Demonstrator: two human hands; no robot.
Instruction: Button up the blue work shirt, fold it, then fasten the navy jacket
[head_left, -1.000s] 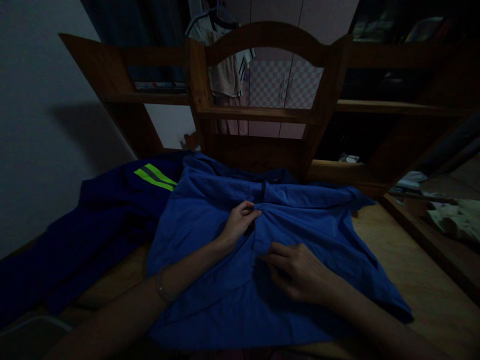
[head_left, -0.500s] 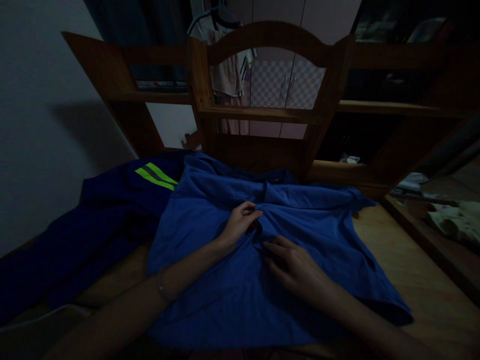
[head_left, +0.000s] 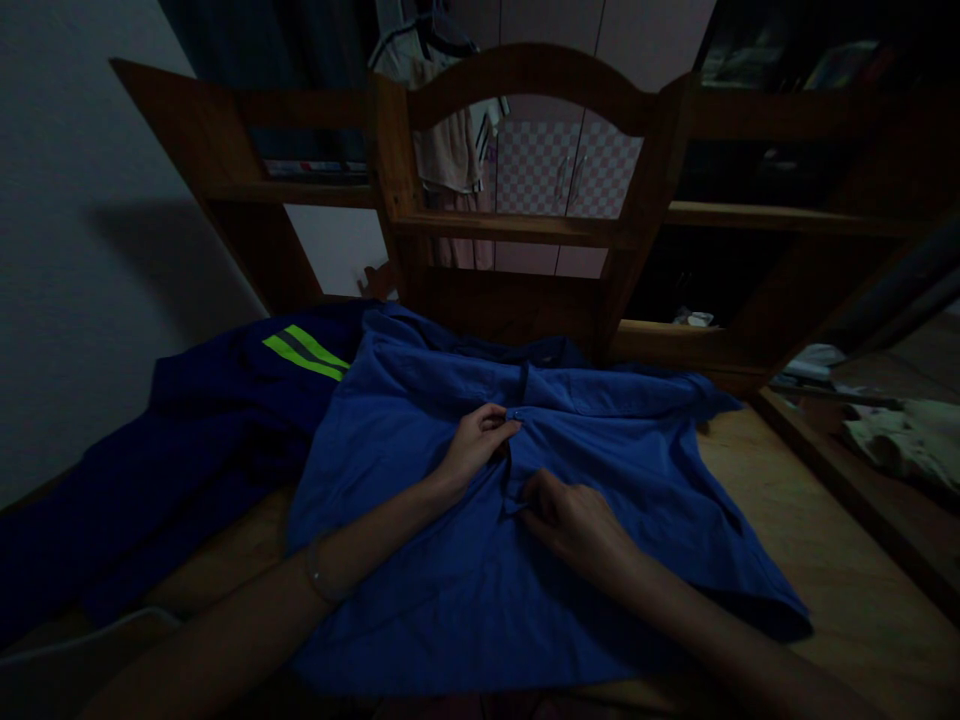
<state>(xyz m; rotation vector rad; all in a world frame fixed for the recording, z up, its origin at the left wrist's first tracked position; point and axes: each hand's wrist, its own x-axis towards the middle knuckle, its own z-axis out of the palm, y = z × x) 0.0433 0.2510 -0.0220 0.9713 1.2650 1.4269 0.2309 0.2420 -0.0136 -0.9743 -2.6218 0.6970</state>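
A blue shirt [head_left: 405,590] is spread over the wooden desk, its front opening running down the middle. My left hand [head_left: 480,440] pinches the edge of that opening near the top, close to a small button or snap. Lower down and to the right, my right hand [head_left: 574,515] is closed on the shirt's front edge, with a fold of cloth between thumb and fingers. A dark gap shows in the opening between the two hands. The light is dim, so fine detail of the fastening is hard to see.
A dark blue garment [head_left: 217,430] with a yellow-green reflective strip lies left of the shirt. Behind stands a wooden shelf frame [head_left: 517,230]. Bare desk top [head_left: 840,560] shows at the right. Clothes on a hanger [head_left: 450,140] and a checked cupboard [head_left: 540,160] are farther back.
My right hand has closed its fingers on the shirt's front edge and lifted a fold slightly. My left hand keeps its pinch. The whole view has shifted a little.
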